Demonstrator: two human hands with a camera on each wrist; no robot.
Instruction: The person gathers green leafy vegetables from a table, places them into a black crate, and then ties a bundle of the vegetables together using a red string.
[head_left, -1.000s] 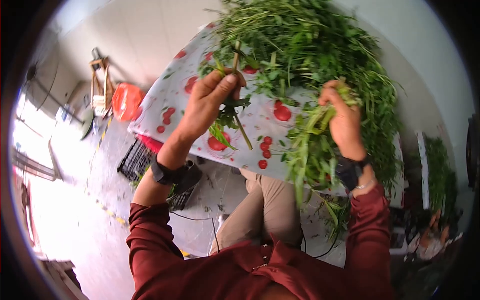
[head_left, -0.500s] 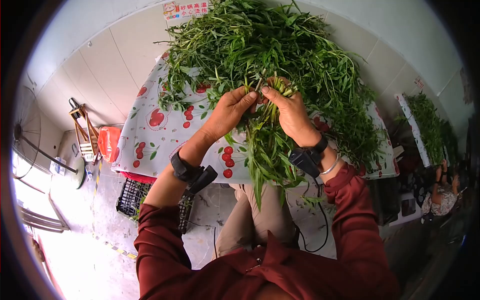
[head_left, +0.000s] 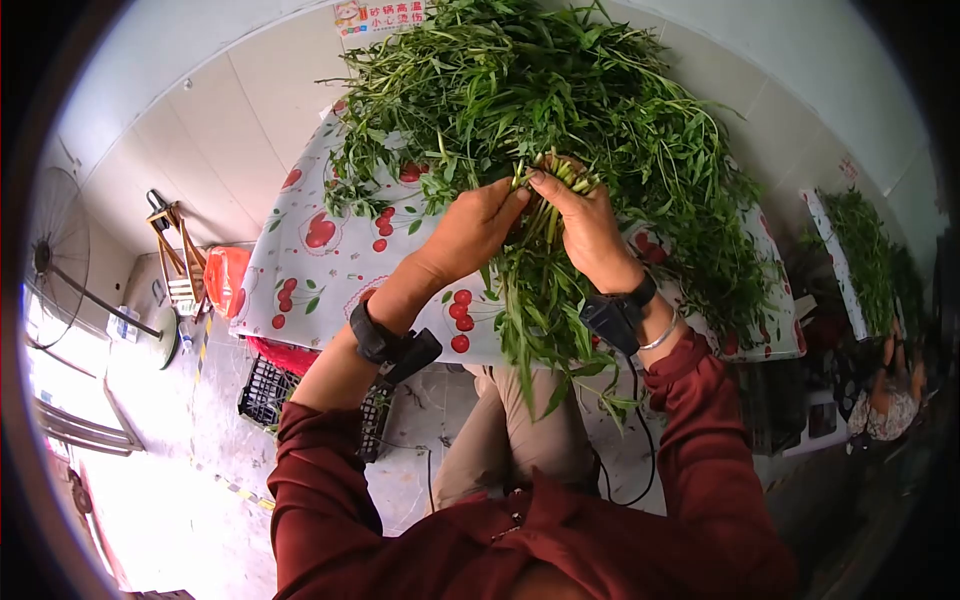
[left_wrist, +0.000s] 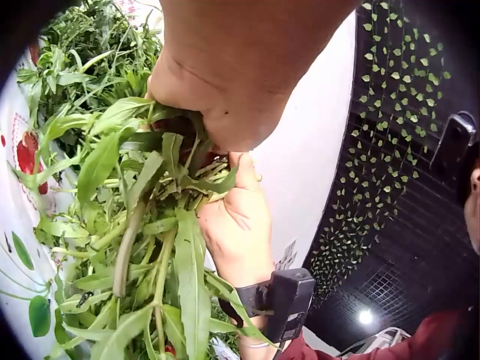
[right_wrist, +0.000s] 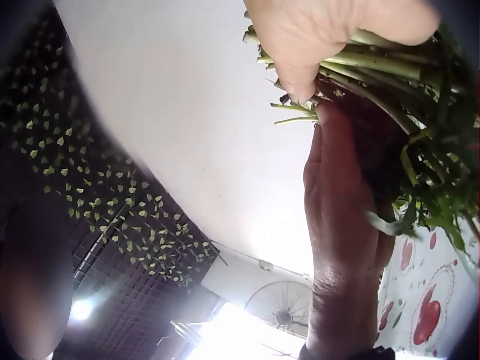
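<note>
My right hand point(head_left: 592, 235) grips a bunch of leafy greens point(head_left: 540, 300), its thumb lying across the stalks. The pale stem ends point(head_left: 570, 177) stick up past the thumb, and the leaves hang down over the table's front edge. Right beside it, my left hand point(head_left: 475, 228) pinches a few stalks against the bunch, thumb close to the right thumb. Short stem tips point(right_wrist: 296, 116) poke out between the two hands in the right wrist view. Below the left hand, a thick stalk point(left_wrist: 131, 251) hangs among the leaves in the left wrist view. The left fingers are mostly hidden.
A large heap of greens point(head_left: 530, 90) covers the back and right of the table, over a cherry-print tablecloth point(head_left: 340, 270). Black crates point(head_left: 268, 390) stand on the floor at left, near a red bag point(head_left: 227, 280) and a fan point(head_left: 60, 260). Another person point(head_left: 890, 400) sits at far right.
Both hands, apart a second ago with stalks in the left and the bunch in the right, have come together over the table. Since half a second ago, the left hand has turned slightly against the bunch.
</note>
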